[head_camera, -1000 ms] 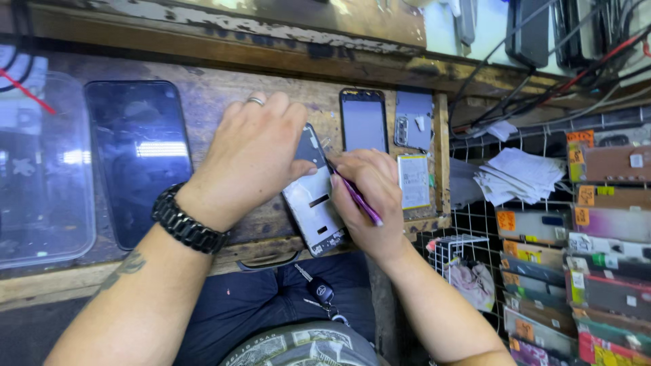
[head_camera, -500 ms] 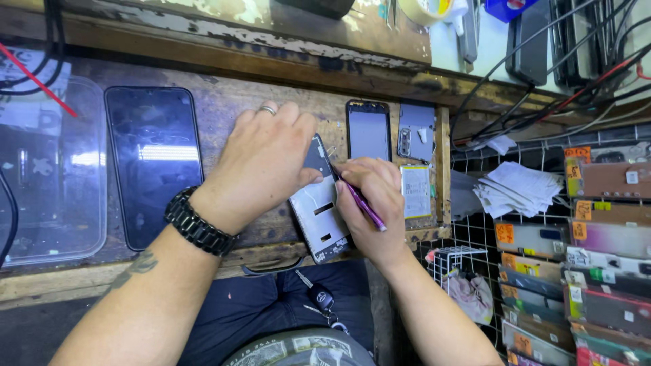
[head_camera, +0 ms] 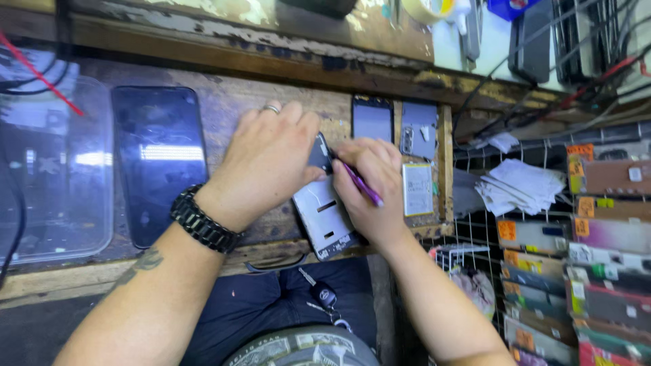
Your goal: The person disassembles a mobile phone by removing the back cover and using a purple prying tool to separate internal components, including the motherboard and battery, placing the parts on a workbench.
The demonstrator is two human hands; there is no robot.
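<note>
The right hand [head_camera: 369, 186] has its fingers curled tight round a purple tool [head_camera: 361, 184], held like a pen; the tip is hidden where it meets the top end of the opened phone [head_camera: 324, 213]. The left hand [head_camera: 268, 159] lies just beside it, fingers pressed flat and close together over the phone's upper left part, thumb against a dark piece lifted at the top edge.

The phone sits under and between both hands, its long axis running from the fingertips down toward the body, leaning slightly right at the near end, which overhangs the bench [head_camera: 285, 102] edge. The right hand is nearer the working end.

Past the right fingers lie a battery [head_camera: 417, 190], a dark screen [head_camera: 371, 118] and a grey back cover [head_camera: 420, 132]. Well beyond the left wrist's watch [head_camera: 202, 220] lies a large dark glass panel [head_camera: 159, 163]. Keys [head_camera: 322, 293] rest on the lap below.
</note>
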